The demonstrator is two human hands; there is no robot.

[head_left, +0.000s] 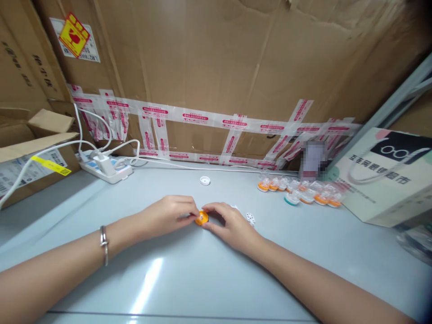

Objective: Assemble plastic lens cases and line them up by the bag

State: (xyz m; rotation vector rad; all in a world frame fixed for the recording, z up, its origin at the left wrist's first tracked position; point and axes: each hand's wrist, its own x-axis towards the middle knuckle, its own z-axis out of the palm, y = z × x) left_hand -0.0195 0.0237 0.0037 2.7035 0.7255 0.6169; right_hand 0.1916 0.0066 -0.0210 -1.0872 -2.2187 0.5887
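A small orange round piece (202, 218) with a pale bit at its centre is between my two hands, low over the grey table. My left hand (172, 215), with a silver bracelet on its wrist, pinches at the left edge of the piece; its fingers are pressed together. My right hand (232, 223) curves round the right side of it, thumb and fingertips touching its rim. A white round cap (204, 180) lies behind the hands. Just right of my right hand sits a white part with holes (250, 218).
Several clear-topped pieces with orange or teal bases (307, 192) stand at the back right, beside a paper bag (381, 180). A power strip (111, 171) with white cables and an open carton (37, 162) are at left. A large cardboard box (209, 58) rises behind the table (189, 279).
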